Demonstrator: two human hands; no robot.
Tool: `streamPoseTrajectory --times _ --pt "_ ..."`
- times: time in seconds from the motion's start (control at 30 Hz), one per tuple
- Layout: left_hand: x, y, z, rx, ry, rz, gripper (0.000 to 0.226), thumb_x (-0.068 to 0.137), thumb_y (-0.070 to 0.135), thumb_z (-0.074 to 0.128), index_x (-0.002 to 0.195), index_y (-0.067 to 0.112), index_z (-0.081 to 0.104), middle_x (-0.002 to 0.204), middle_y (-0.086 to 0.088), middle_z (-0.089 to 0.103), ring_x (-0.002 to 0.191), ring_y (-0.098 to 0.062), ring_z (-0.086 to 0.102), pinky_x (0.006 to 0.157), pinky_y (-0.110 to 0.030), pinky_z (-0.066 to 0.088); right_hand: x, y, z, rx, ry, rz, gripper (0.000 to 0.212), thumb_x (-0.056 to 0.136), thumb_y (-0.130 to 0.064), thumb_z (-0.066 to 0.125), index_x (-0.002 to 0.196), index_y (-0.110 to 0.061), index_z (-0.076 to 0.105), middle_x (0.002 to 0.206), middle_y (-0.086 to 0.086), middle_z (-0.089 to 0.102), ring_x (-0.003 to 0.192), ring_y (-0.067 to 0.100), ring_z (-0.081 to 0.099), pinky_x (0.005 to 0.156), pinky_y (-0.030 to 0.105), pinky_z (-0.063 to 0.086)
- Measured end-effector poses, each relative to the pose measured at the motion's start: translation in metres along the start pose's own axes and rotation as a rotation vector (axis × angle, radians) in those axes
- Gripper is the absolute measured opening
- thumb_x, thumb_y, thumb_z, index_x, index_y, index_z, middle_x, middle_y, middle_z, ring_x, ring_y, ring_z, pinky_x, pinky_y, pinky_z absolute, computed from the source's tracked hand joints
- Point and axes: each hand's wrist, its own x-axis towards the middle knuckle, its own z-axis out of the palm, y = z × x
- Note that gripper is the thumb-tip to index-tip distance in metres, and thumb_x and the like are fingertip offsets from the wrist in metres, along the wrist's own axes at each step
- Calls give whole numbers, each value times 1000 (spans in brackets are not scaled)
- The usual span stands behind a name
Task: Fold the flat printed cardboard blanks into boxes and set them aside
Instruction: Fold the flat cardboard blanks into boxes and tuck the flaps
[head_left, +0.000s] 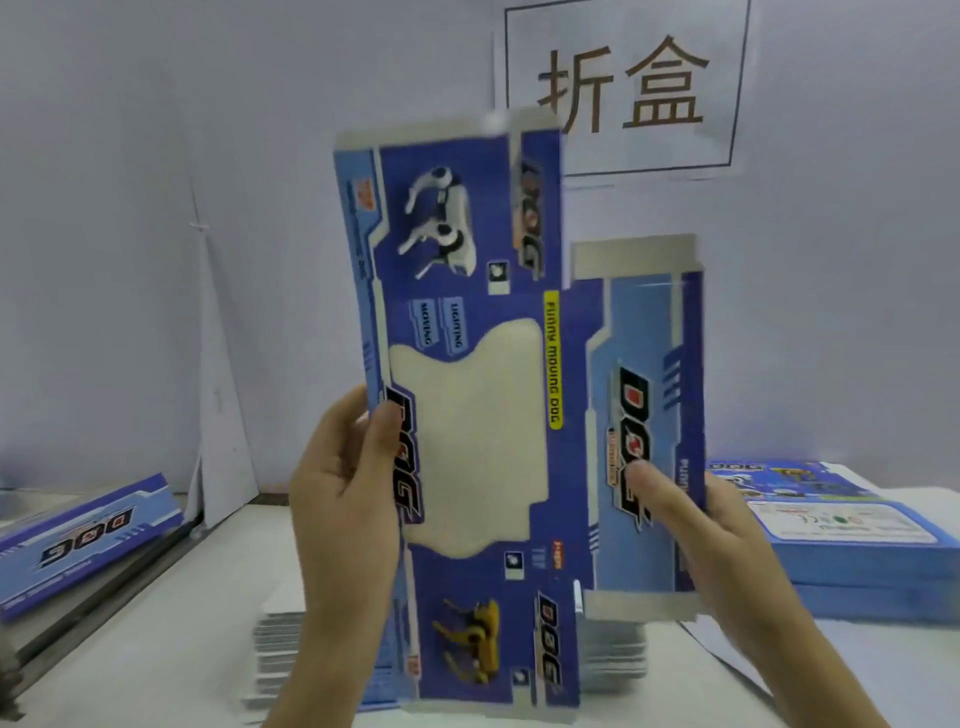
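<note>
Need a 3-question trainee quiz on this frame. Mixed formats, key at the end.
1. True or false: the left hand and right hand both hold the printed blank raised off the table.
2. The stack of blue blanks lies: A) to the person's right B) on the wall C) in the left hand.
3. Fill in: the held blank's big black word reads ___.
Key: 1 true; 2 A; 3 DOG.

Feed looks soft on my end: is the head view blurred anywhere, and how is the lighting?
Head view: motion blur smears the right hand and the right panel of the cardboard blank. The left hand is sharper, the wall sign is readable, and the lighting is flat with no hard glare.
</note>
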Motion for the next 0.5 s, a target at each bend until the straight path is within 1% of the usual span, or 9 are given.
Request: streamPoseTrajectory --times 0.07,0.1,0.13,0.2,0.27,0.33,0.4,0.43,0.5 --pt "-4 -11 4 279 -61 -121 54 88 34 60 137 42 41 133 15 56 120 -7 55 95 -28 51 -1 1 13 -40 46 -82 10 84 -34 69 78 -29 75 74 -16 73 69 -2 68 54 11 50" --pt "-8 -12 8 390 -141 -168 72 83 42 63 145 43 26 147 16 40 134 -6 40 107 -29 39 -2 3 19 -94 102 -154 14 87 -32 64 78 -25 72 72 -20 71 67 -5 66 56 7 47" --pt "-13 -11 12 422 -259 -197 83 76 54 64 146 45 19 152 21 27 140 -2 27 111 -22 31 -3 4 26 -121 146 -209 14 91 -32 62 82 -24 68 72 -23 69 67 -8 64 58 4 45" --pt "-26 -8 23 245 -542 -226 88 64 76 63 139 52 23 144 40 28 135 13 27 98 -2 30 -8 10 39 -103 41 -234 20 94 -36 56 107 -23 66 96 -26 70 90 -9 64 75 7 47" --pt "-34 -4 28 77 -707 -225 85 66 73 67 138 50 27 136 43 39 125 19 37 88 1 36 -14 13 44 -112 -269 -185 49 93 -46 51 141 -37 46 138 -23 54 128 0 49 103 25 43" --pt "-30 5 24 4 -684 -181 63 81 56 63 138 49 38 138 31 47 126 10 44 94 -10 43 -15 4 38 -115 -425 -149 56 91 -47 48 146 -46 35 150 -21 41 140 4 37 112 32 36" --pt "-20 13 16 -87 -625 -179 45 85 49 60 130 45 55 134 18 57 126 -1 51 98 -27 49 -13 -7 27 -96 -406 -159 54 88 -48 50 142 -47 43 148 -19 45 139 6 39 114 35 34" --pt "-16 15 12 -147 -628 -220 50 80 55 65 127 43 57 133 14 59 125 -4 53 98 -31 50 -12 -10 23 -122 -389 -160 54 87 -56 51 140 -50 43 149 -21 43 141 6 36 117 39 31" --pt "-15 19 9 -212 -670 -331 84 58 70 75 132 37 53 134 9 59 126 -10 54 98 -39 51 -10 -12 20 -270 -412 -195 61 83 -76 43 140 -58 31 153 -29 30 147 3 21 120 44 20"
